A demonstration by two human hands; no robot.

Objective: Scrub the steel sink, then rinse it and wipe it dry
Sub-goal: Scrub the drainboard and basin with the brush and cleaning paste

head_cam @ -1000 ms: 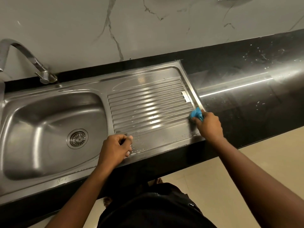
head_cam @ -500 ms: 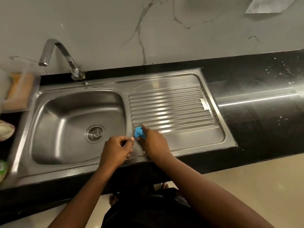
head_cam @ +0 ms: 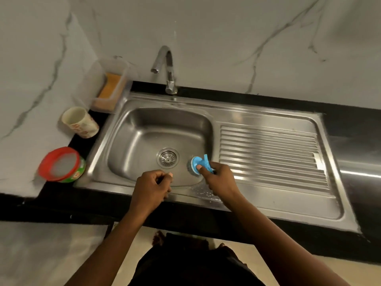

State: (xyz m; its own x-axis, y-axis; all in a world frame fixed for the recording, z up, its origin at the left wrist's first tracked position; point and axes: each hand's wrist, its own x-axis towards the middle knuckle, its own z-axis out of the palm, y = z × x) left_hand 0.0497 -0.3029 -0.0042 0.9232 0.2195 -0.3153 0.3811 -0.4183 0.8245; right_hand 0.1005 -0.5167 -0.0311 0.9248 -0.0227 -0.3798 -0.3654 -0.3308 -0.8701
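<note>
The steel sink has a basin on the left, a round drain in its floor and a ribbed drainboard on the right. My right hand grips a blue-handled scrubber, its steel wool pad pressed inside the basin at the right wall, just right of the drain. My left hand is a loose fist over the sink's front rim, holding nothing that I can see. Soap foam specks lie on the front rim near my right wrist.
A curved tap stands behind the basin. Left of the sink are a clear box with an orange sponge, a tipped cream cup and a red-rimmed tub. Black counter runs right; marble wall behind.
My right hand has carried the scrubber leftward from the drainboard's far right edge, across its front, down into the basin. The view has swung left, showing the items beside the sink.
</note>
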